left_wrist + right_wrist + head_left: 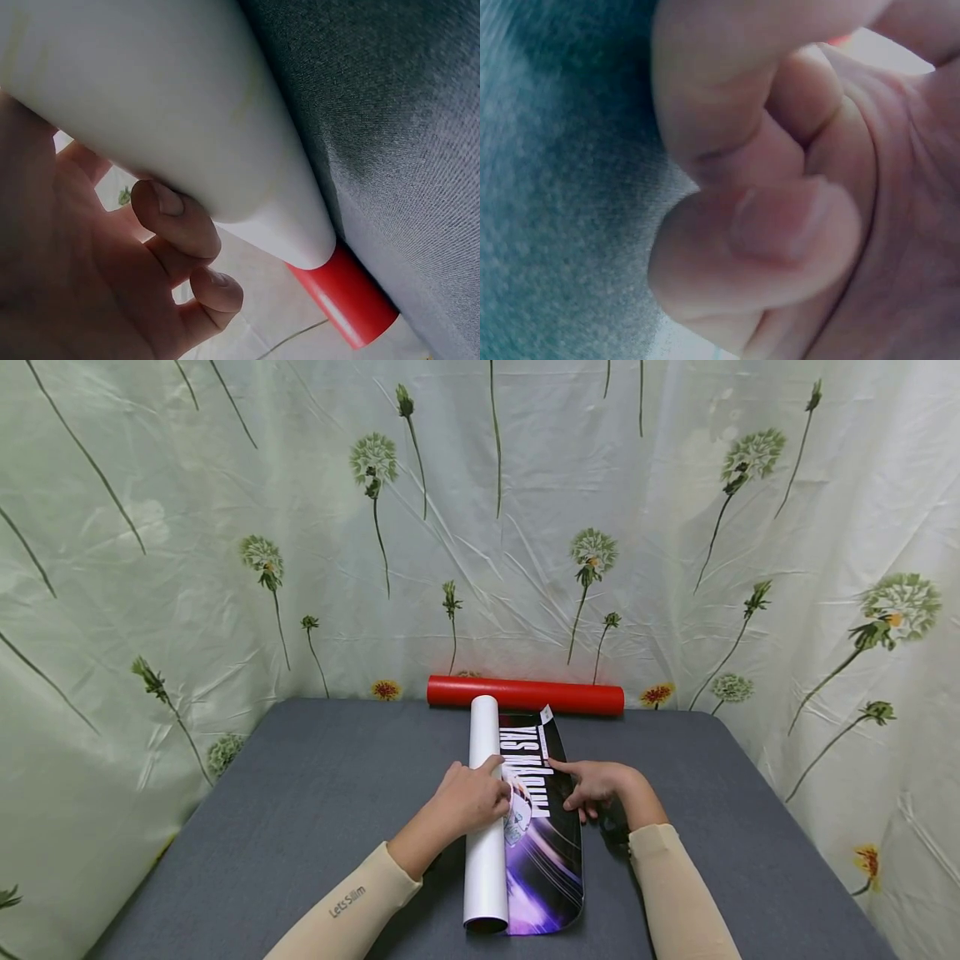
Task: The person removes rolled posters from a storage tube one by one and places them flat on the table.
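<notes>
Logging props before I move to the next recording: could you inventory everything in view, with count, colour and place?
Partly rolled sheet: one, white roll, black-and-purple print with white lettering, on the table
Red tube: one, red, lying across the table's far edge
Table: one, dark grey, beneath the sheet
Curtain: pale with flower print, behind the table; panel count unclear
Dark object: one, black, right of the sheet, too unclear to name
Sleeves: two, cream, on the forearms
Left hand: one, on the roll
Right hand: one, touching the print

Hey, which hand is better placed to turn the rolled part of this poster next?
Probably the left hand: it touches the roll, while the right hand is by the flat edge of the poster.
</notes>
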`<control>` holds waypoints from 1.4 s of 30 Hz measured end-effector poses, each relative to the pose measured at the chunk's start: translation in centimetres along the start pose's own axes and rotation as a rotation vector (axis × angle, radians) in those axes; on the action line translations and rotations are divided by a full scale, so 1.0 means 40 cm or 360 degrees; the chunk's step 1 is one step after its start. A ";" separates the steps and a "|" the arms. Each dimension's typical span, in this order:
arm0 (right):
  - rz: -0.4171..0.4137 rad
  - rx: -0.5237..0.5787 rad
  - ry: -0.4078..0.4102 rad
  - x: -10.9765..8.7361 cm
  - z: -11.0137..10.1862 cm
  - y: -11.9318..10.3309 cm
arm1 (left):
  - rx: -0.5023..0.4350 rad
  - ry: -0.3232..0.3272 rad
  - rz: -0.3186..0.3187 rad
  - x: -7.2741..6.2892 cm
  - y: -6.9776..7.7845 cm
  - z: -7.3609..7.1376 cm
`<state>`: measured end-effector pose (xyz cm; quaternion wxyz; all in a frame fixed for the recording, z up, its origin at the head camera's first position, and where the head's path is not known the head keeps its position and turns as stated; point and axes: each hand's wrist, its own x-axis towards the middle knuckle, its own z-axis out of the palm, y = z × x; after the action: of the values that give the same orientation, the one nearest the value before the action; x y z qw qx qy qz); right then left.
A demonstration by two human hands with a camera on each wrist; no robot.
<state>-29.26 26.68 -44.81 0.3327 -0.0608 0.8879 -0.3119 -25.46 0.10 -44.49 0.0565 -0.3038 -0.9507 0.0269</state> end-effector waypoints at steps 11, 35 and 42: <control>0.0026 -0.0014 0.0005 -0.003 -0.004 0.000 | 0.0061 0.0112 0.0042 -0.002 -0.009 0.006; 0.0061 0.0024 0.0028 -0.011 -0.017 0.016 | 0.0012 0.0035 -0.0005 0.002 -0.010 0.000; 0.0060 0.0045 0.0022 -0.011 -0.019 0.018 | -0.0014 0.0081 0.0014 -0.002 -0.015 -0.006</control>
<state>-29.33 27.79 -44.52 0.3332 -0.0373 0.8866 -0.3186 -25.71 -0.44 -44.20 0.0793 -0.3089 -0.9477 0.0152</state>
